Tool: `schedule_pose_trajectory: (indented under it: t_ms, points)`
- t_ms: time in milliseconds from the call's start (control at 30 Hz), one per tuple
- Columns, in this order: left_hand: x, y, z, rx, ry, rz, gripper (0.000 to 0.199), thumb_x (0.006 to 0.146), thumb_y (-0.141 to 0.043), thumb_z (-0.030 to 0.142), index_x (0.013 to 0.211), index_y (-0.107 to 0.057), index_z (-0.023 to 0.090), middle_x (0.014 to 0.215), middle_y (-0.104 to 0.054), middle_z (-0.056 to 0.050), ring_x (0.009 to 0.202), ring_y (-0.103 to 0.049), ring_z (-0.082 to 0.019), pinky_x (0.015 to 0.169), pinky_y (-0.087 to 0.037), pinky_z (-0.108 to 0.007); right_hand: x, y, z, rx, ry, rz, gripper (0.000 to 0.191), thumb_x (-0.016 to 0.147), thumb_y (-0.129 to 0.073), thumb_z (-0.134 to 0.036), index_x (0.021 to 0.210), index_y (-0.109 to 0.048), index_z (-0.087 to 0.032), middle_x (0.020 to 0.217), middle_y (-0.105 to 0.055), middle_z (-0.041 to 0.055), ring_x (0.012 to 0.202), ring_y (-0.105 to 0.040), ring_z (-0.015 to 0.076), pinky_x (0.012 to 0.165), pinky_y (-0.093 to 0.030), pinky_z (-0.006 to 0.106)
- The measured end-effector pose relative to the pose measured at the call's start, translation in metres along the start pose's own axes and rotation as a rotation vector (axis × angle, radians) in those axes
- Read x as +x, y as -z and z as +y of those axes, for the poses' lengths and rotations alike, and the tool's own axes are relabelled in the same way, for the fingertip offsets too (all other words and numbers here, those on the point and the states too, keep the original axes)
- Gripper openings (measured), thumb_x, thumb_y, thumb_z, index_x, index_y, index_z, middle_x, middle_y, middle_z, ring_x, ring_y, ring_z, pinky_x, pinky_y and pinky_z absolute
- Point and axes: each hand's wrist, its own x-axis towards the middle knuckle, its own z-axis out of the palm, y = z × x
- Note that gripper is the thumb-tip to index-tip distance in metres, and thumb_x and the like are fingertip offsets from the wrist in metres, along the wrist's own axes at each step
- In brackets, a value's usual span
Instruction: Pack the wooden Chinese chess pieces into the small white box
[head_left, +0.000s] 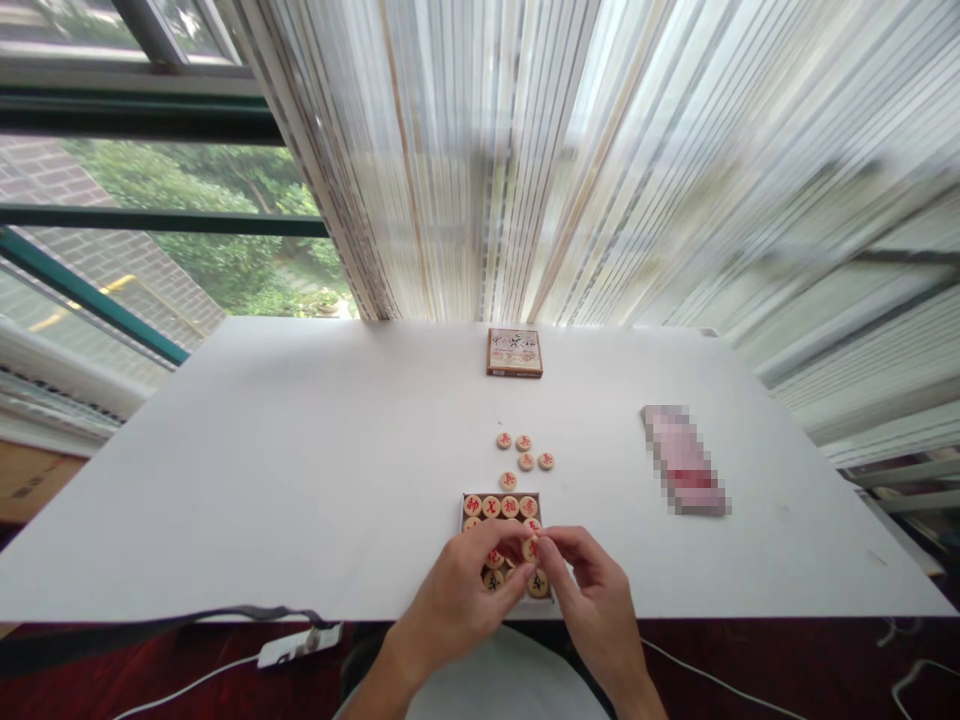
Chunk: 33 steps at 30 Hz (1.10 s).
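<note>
An open box (463, 508) of xiangqi pieces sits at the table's front edge. Round wooden pieces with red characters fill its far rows, and some with black characters lie in the near row. Over the box, my left hand (469, 580) and my right hand (596, 590) meet at one red-marked xiangqi piece (530, 549). Both hands are closed, thumb and forefinger tips against that piece. My fingers hide part of the box's middle and right side. Just beyond it lie several loose red xiangqi pieces (525, 462).
A flat printed box lid (514, 353) lies near the white table's (300, 450) far edge. To the right is a pixelated pinkish object (684, 460). Fringe curtains (480, 160) hang behind the table. A white power strip (300, 646) and cables are below the front edge.
</note>
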Motion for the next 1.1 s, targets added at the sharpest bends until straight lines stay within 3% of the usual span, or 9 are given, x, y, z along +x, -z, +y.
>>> schedule_pose_trajectory:
  t_ms: [167, 300, 633, 933, 1100]
  points:
    - [-0.001, 0.004, -0.001, -0.015, 0.041, 0.034, 0.024, 0.095, -0.064, 0.029, 0.118, -0.067, 0.025, 0.104, -0.076, -0.003, 0.09, -0.071, -0.018, 0.087, -0.057, -0.029, -0.001, -0.003, -0.002, 0.015, 0.048, -0.047, 0.024, 0.099, -0.06, -0.037, 0.115, -0.069, -0.021, 0.109, -0.076, 0.0098, 0.099, -0.074, 0.0225, 0.087, -0.061, 0.032]
    - [0.0, 0.007, 0.001, -0.045, 0.05, 0.037, 0.025, 0.096, -0.063, 0.032, 0.119, -0.068, 0.025, 0.105, -0.076, -0.003, 0.09, -0.072, -0.018, 0.087, -0.057, -0.028, -0.002, -0.004, -0.004, -0.006, 0.068, -0.07, 0.026, 0.097, -0.064, -0.033, 0.12, -0.067, -0.022, 0.112, -0.075, 0.0098, 0.098, -0.074, 0.0224, 0.089, -0.062, 0.034]
    - [0.001, 0.005, 0.003, -0.169, 0.078, 0.033, 0.024, 0.097, -0.061, 0.032, 0.118, -0.066, 0.022, 0.104, -0.076, -0.005, 0.09, -0.073, -0.018, 0.085, -0.059, -0.029, -0.001, -0.004, -0.002, -0.068, 0.132, -0.074, 0.024, 0.096, -0.064, -0.027, 0.12, -0.067, -0.023, 0.105, -0.075, 0.0076, 0.091, -0.073, 0.0202, 0.084, -0.062, 0.032]
    - [0.0, -0.004, 0.001, -0.233, 0.197, 0.076, 0.018, 0.093, -0.066, 0.036, 0.1, -0.068, 0.019, 0.088, -0.077, -0.004, 0.079, -0.074, -0.017, 0.073, -0.058, -0.025, 0.0, -0.01, -0.01, -0.23, 0.391, 0.008, 0.023, 0.092, -0.062, -0.015, 0.111, -0.068, -0.026, 0.096, -0.074, 0.0041, 0.085, -0.072, 0.0185, 0.078, -0.061, 0.028]
    - [-0.001, -0.004, 0.0, -0.214, 0.182, 0.076, 0.022, 0.096, -0.063, 0.04, 0.1, -0.069, 0.019, 0.09, -0.078, -0.005, 0.083, -0.075, -0.02, 0.075, -0.059, -0.027, -0.001, -0.011, -0.007, -0.243, 0.385, 0.013, 0.02, 0.092, -0.063, -0.016, 0.109, -0.067, -0.026, 0.093, -0.072, 0.0041, 0.083, -0.07, 0.019, 0.076, -0.06, 0.029]
